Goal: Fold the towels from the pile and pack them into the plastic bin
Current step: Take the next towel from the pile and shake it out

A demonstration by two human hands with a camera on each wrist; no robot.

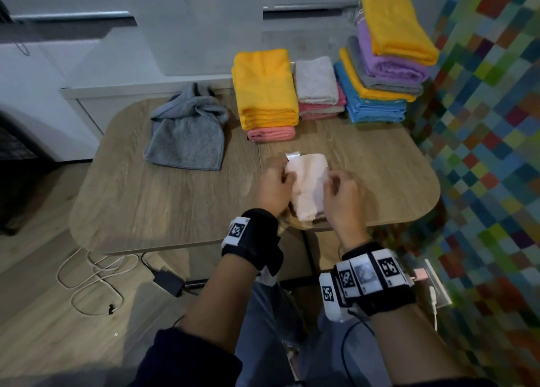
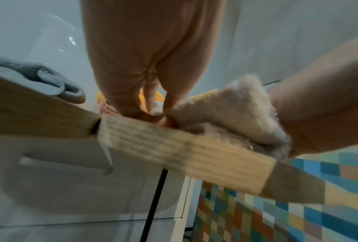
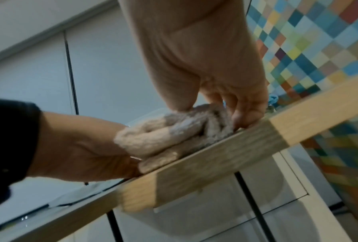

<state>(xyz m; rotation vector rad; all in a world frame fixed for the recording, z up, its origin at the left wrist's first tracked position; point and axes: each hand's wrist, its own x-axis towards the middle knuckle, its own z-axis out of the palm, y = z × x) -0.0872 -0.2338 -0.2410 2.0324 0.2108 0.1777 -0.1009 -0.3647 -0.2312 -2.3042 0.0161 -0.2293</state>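
Pale pink towel (image 1: pixel 307 182), fluffy terry, part-folded into a narrow strip, lying at the near edge of the wood-grain worktop (image 1: pixel 163 199). Left hand (image 1: pixel 273 189) pinching its left side, right hand (image 1: pixel 344 199) gripping its right side, fingers (image 3: pixel 244 113) curled down onto the cloth. Behind: loose grey towel (image 1: pixel 187 132), crumpled; folded stacks of yellow towels (image 1: pixel 266 88) over pink, a white towel (image 1: pixel 315 79) over pink, and a tall mixed stack (image 1: pixel 385 65) topped in yellow.
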